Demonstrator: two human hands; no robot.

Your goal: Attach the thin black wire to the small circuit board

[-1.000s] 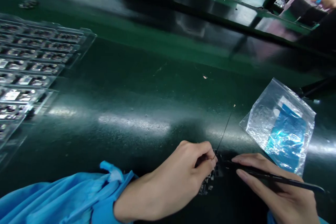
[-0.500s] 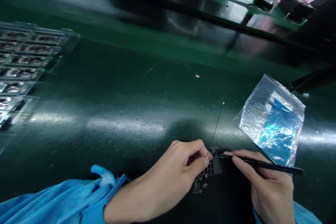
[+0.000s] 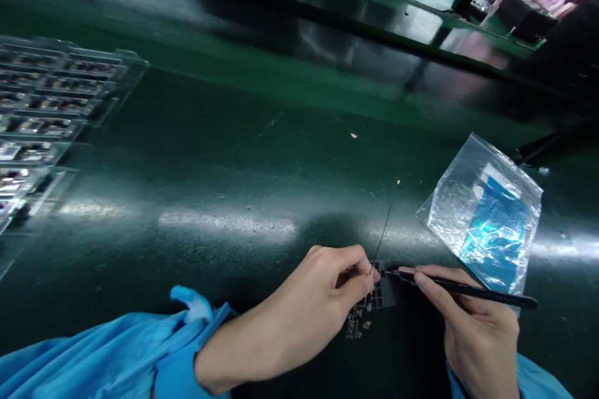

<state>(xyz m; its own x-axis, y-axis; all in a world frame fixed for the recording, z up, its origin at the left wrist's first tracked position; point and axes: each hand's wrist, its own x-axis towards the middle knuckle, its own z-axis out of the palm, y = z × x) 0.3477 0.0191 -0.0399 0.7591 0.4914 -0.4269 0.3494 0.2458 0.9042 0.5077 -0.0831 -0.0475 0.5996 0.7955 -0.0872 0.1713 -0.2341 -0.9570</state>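
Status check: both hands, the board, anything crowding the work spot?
Left hand pinching thin black wire at small circuit board. Right hand gripping black tweezers, tip on board. Plastic bag close right, not touching.

- One view only, worn on the head; it looks forward and steeply down onto a green bench [image 3: 262, 156], close above the left hand [image 3: 318, 305] and right hand [image 3: 472, 324]
- Far edge takes in a neighbouring bench [image 3: 397, 0]
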